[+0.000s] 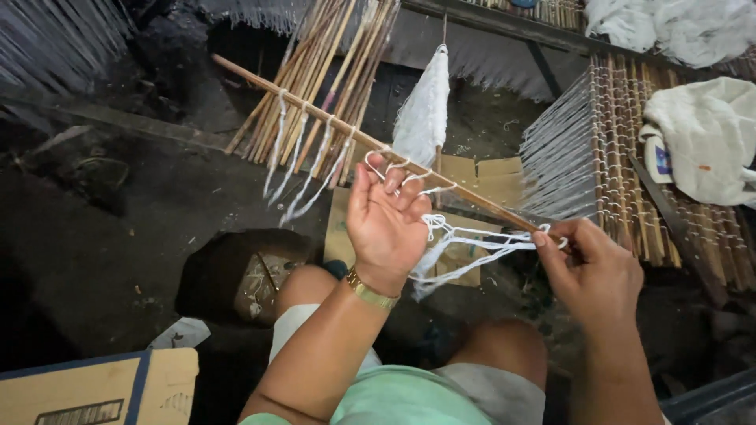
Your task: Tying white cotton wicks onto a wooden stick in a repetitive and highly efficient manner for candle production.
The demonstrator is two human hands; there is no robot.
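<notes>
A long thin bamboo stick (315, 112) runs from upper left down to my right hand (589, 271), which pinches its near end together with white thread. My left hand (387, 216) is raised beside the stick's middle, palm toward me, with loops of white thread (465, 240) wound over its fingers and stretching across to the right hand. Several white thread ties (303, 169) hang from the stick farther up. A spindle of white yarn (424, 106) stands upright behind the stick. A gold bracelet (368, 290) is on my left wrist.
A bundle of bamboo sticks (331, 63) leans at the back. On the right lies a mat of tied sticks (630, 157) with a white fringe, and a white cloth (709, 142) on it. Flat cardboard (472, 177) lies on the dark ground. A cardboard box (102, 389) sits bottom left.
</notes>
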